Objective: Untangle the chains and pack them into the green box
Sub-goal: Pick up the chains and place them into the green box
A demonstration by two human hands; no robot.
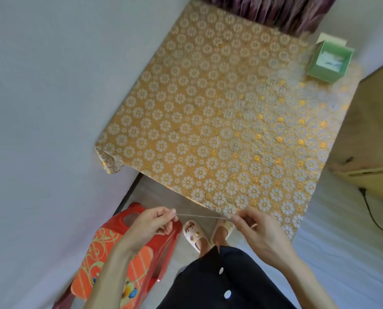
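A thin silver chain is stretched taut between my two hands, just in front of the table's near edge. My left hand pinches its left end above a red stool. My right hand pinches the right end at the table's near corner. The green box stands open at the far right corner of the table, with a white lining inside. Its pale lid lies behind it.
The table wears a gold cloth with white flowers. A red plastic stool stands at my lower left. A grey wall runs along the left. Purple curtains hang behind the table. A wooden cabinet and a bed lie to the right.
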